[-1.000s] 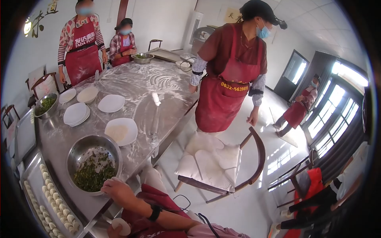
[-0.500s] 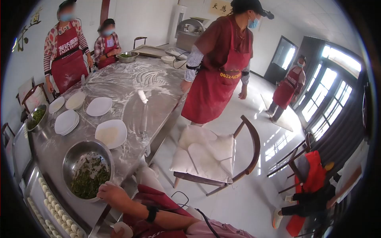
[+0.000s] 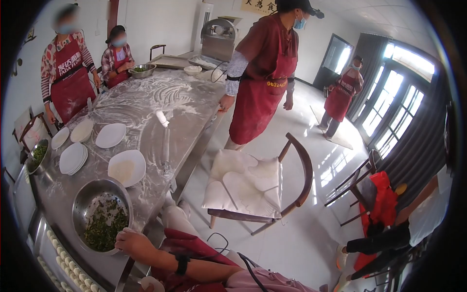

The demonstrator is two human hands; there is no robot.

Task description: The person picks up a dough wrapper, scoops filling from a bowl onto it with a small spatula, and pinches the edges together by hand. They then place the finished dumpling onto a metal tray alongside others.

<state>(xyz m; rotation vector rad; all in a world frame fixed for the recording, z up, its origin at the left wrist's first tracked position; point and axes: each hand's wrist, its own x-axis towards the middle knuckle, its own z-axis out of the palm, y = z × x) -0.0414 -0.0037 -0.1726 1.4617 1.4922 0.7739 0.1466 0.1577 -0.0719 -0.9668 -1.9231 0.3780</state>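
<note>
My right hand (image 3: pixel 132 243), its fingers curled together, is at the lower right rim of a steel bowl (image 3: pixel 127 198). Whatever its fingertips hold is hidden. Chopped green filling (image 3: pixel 104 226) lies in the bowl. At the bottom edge, my left hand (image 3: pixel 145 287) is partly cut off and holds a pale round dough wrapper (image 3: pixel 154 283). Beside the bowl, a white plate (image 3: pixel 138 163) carries flat pale wrappers (image 3: pixel 121 171).
Rows of dumplings (image 3: pixel 73 267) lie on a tray at lower left. Stacked plates (image 3: pixel 73 158) and a rolling pin (image 3: pixel 166 146) are on the floury table (image 3: pixel 189 134). A chair (image 3: pixel 243 182) stands right of it. Several people in aprons are around, one co-worker (image 3: pixel 265 73) by the table edge.
The view has shifted slightly. My right hand stays at the bowl rim and my left hand still holds the wrapper. The person at the lower right has moved.
</note>
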